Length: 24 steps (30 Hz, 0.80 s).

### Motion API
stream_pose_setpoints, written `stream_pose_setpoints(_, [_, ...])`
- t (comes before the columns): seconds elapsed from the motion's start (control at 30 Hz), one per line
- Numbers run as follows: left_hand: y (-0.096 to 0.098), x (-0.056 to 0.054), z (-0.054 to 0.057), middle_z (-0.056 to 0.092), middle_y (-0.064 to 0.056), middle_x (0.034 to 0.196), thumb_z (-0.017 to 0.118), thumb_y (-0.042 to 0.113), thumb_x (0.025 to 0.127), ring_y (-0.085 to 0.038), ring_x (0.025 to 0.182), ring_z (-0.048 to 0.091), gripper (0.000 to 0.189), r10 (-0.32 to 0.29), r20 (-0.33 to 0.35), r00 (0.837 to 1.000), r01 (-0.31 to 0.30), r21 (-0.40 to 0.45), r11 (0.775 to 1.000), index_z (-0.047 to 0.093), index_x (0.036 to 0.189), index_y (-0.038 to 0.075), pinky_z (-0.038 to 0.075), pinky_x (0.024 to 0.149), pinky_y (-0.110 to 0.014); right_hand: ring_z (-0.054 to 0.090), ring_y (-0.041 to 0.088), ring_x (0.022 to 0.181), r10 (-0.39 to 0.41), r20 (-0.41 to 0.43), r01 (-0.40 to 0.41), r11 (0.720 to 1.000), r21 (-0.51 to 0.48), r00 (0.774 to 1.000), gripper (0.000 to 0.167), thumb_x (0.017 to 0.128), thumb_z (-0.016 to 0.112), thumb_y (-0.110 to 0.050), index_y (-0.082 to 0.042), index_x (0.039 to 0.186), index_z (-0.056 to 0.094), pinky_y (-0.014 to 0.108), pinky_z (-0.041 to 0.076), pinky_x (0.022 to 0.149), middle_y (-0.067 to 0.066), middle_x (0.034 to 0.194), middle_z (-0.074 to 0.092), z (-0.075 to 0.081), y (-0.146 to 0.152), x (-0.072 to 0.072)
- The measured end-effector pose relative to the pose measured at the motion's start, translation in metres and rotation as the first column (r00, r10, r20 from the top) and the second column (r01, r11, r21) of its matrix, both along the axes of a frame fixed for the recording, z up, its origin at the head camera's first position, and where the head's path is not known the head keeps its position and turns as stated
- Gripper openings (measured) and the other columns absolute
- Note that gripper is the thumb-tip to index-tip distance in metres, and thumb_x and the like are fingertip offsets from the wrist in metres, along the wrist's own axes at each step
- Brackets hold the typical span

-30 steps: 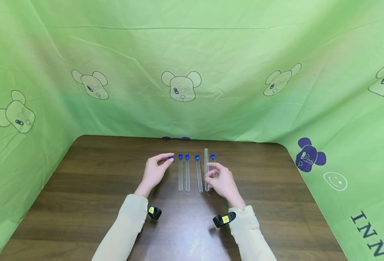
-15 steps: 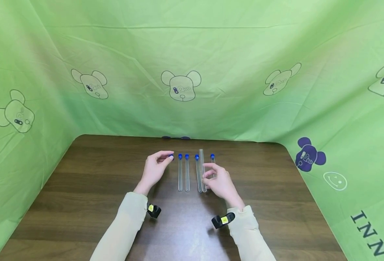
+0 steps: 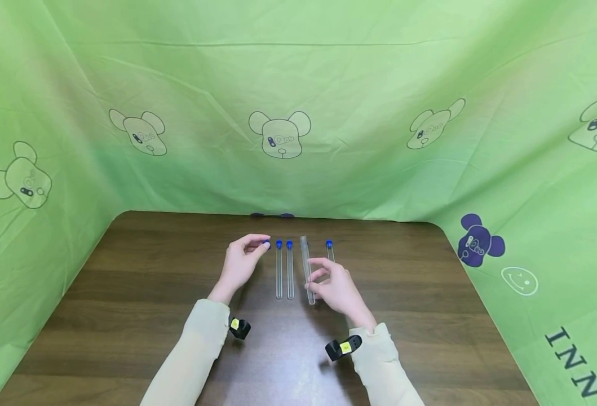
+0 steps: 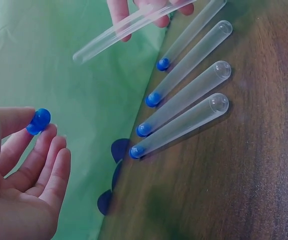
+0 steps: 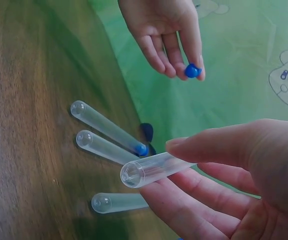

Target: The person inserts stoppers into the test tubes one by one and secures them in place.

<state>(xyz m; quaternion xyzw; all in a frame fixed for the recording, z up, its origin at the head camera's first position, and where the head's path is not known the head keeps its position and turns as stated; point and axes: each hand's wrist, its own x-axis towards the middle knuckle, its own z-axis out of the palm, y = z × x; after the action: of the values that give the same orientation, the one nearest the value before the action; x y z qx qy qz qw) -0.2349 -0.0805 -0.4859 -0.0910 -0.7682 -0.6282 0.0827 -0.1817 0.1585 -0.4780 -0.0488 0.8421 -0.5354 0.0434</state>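
Observation:
Between thumb and fingertips, my left hand (image 3: 241,264) pinches a small blue stopper (image 4: 40,120) in the air, left of the row of tubes. My right hand (image 3: 335,285) holds a clear test tube (image 5: 151,169) by its lower part, thumb on one side and fingers on the other. No stopper shows at that tube's far end, which points away from me. In the head view it overlaps one of the lying tubes. Several test tubes with blue stoppers (image 4: 184,125) lie side by side on the table, rounded ends toward me.
The brown wooden table (image 3: 125,316) has a green cloth (image 3: 278,67) with printed bear heads hung behind and at both sides. Black wrist cameras sit at each cuff, the left camera (image 3: 239,328) and the right camera (image 3: 344,348).
My right hand has moved left with the test tube, from beside the rightmost lying tube to over the tube left of it. The left hand has stayed nearly still with the stopper.

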Motion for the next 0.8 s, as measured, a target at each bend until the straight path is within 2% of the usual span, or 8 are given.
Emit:
stream_pose_setpoints(0.17, [0.0008,-0.0003,0.0017,0.073,-0.005,0.100,0.072,0.013,0.097,-0.021,0.094,0.067,0.017,-0.008,0.006,1.000,0.008,0.008,1.000,0.076,0.112,0.007,0.055,0.089,-0.037,0.071,0.023,0.067,0.030,-0.004,-0.030,0.999,0.011,1.000,0.055,0.082,0.077,0.008,-0.003,0.134,0.062,0.037,0.061,0.061,0.007,0.088,0.069,-0.0013,-0.0026,0.0005])
stream_pose_setpoints(0.37, [0.0017,-0.0004,0.0031,0.073,-0.004,0.099,0.072,0.014,0.097,-0.019,0.093,0.067,0.016,-0.003,0.017,1.000,0.003,0.004,1.000,0.076,0.112,0.008,0.055,0.088,-0.034,0.071,0.023,0.066,0.051,-0.007,-0.051,0.999,0.002,0.999,0.056,0.081,0.078,0.008,-0.002,0.134,0.062,0.038,0.061,0.060,0.008,0.090,0.069,-0.0011,-0.0046,0.0028])
stream_pose_setpoints(0.6, [0.0038,0.0011,0.0044,0.074,-0.009,0.096,0.074,0.008,0.094,-0.023,0.089,0.070,0.018,-0.001,0.007,1.000,0.001,0.034,0.999,0.076,0.110,0.001,0.055,0.081,-0.027,0.070,0.022,0.067,0.068,0.008,-0.068,0.998,-0.009,0.998,0.054,0.081,0.076,0.010,-0.001,0.132,0.063,0.037,0.060,0.060,0.008,0.087,0.069,-0.0036,-0.0069,0.0022])
stream_pose_setpoints(0.8, [0.0055,0.0003,0.0033,0.074,-0.009,0.098,0.075,0.010,0.094,-0.022,0.090,0.069,0.021,0.003,0.001,1.000,-0.003,0.027,1.000,0.075,0.112,-0.001,0.055,0.083,-0.028,0.070,0.022,0.068,0.086,0.023,-0.086,0.996,-0.006,0.996,0.054,0.082,0.074,0.011,0.000,0.133,0.062,0.039,0.060,0.060,0.010,0.088,0.069,-0.0029,-0.0080,0.0022])
